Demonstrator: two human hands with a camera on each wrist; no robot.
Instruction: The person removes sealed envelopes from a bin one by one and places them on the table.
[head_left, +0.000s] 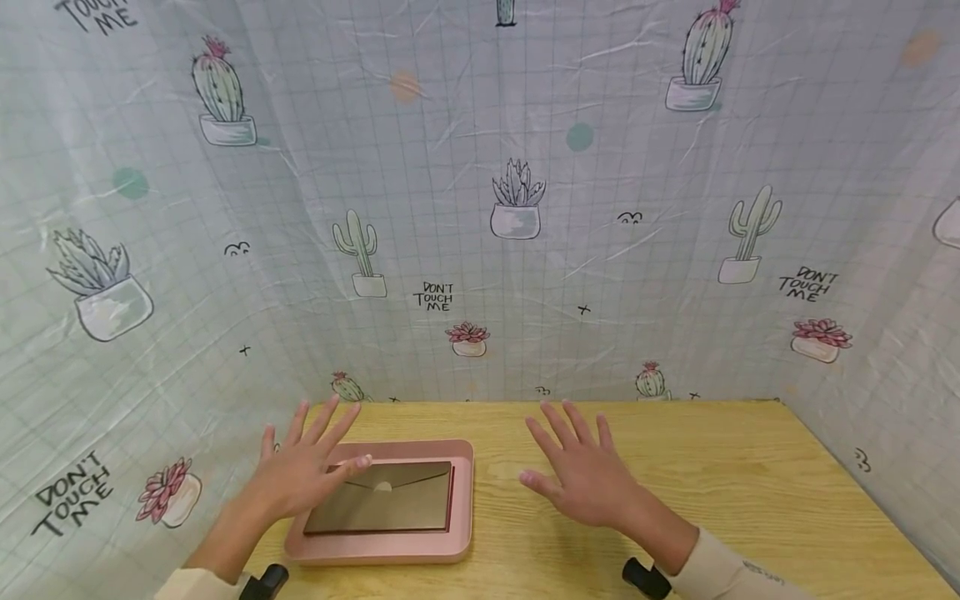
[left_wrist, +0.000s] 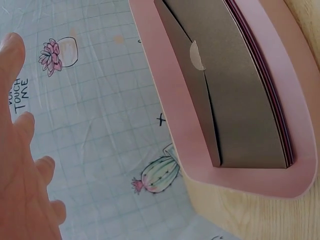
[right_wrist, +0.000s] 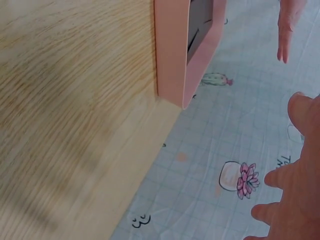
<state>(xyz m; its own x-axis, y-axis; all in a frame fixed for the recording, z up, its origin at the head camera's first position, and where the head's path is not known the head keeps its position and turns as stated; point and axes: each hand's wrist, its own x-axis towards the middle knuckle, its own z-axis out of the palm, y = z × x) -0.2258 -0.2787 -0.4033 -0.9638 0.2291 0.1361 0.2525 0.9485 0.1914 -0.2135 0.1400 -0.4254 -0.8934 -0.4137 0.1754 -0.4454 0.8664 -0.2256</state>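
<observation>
A stack of envelopes lies in a pink tray on the left part of the table. The top one is dark bronze with a pale round seal; red and dark edges show beneath it in the left wrist view. My left hand hovers over the tray's left side with fingers spread, holding nothing. To the right of the tray, my right hand is held above the bare wood, its fingers also spread and nothing in it. Both hands stay apart from the envelopes.
The light wooden table reaches back to a hanging sheet printed with cacti and words. This sheet also walls the left and right sides. A black strap piece sits at the right wrist.
</observation>
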